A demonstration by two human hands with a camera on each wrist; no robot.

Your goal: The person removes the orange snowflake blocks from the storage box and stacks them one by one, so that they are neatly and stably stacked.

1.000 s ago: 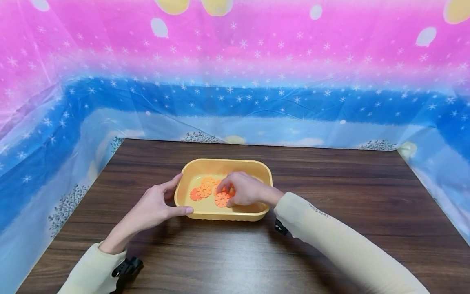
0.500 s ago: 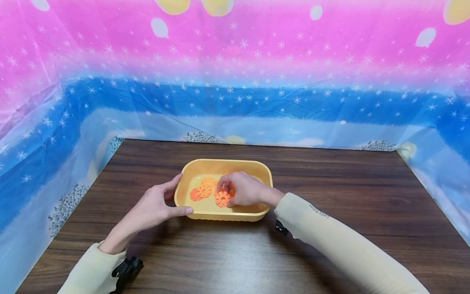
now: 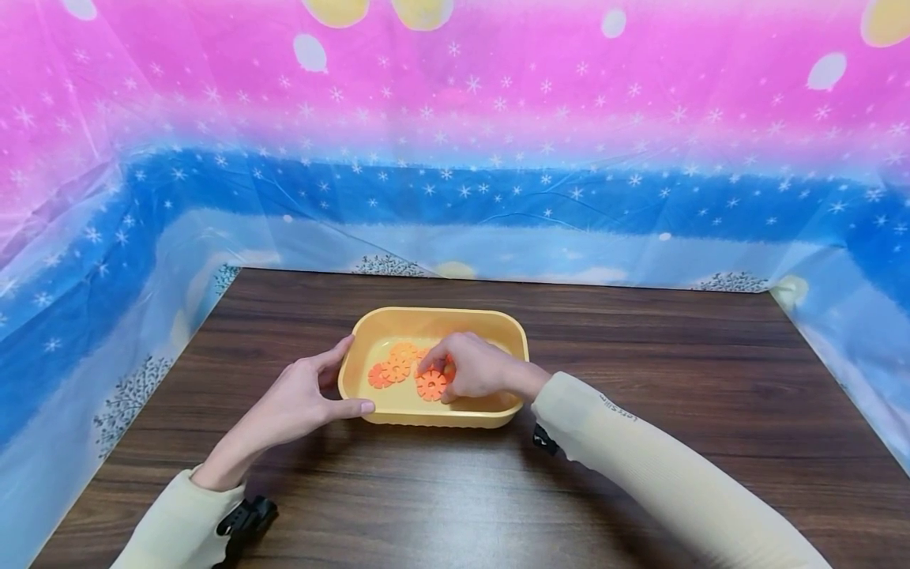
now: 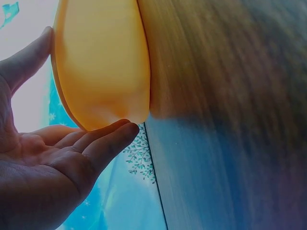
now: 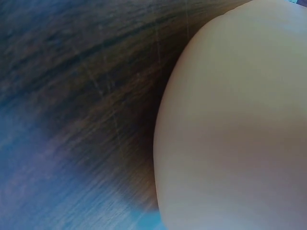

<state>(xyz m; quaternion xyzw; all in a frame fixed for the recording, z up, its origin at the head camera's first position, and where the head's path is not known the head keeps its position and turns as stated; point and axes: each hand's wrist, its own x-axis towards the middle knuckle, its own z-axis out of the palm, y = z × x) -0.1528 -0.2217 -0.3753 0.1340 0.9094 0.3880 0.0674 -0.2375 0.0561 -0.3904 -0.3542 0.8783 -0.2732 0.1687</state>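
Note:
A yellow plastic tub (image 3: 434,419) stands on the table with several flower-shaped notched discs inside. My left hand (image 3: 302,395) grips the tub's left end, thumb over the front rim and fingers along the end wall. In the left wrist view, thumb and fingers span the tub's wall (image 4: 103,62). My right hand (image 3: 472,367) reaches into the tub, fingers bent, and pinches a red-orange disc (image 3: 430,386) between thumb and fingers. Lighter orange discs (image 3: 396,368) lie on the tub floor to its left. The right wrist view shows only the tub's outer wall (image 5: 230,124), with the hand hidden.
A dark wood-grain table (image 3: 640,340) carries the tub near its middle. Behind and at both sides hangs a pink and blue snowflake cloth (image 3: 455,190). Each sleeve has a black wrist camera (image 3: 246,518) strapped near it.
The right fingers shift slightly over the red-orange disc, which tilts and turns a little. The left hand and the tub hold still.

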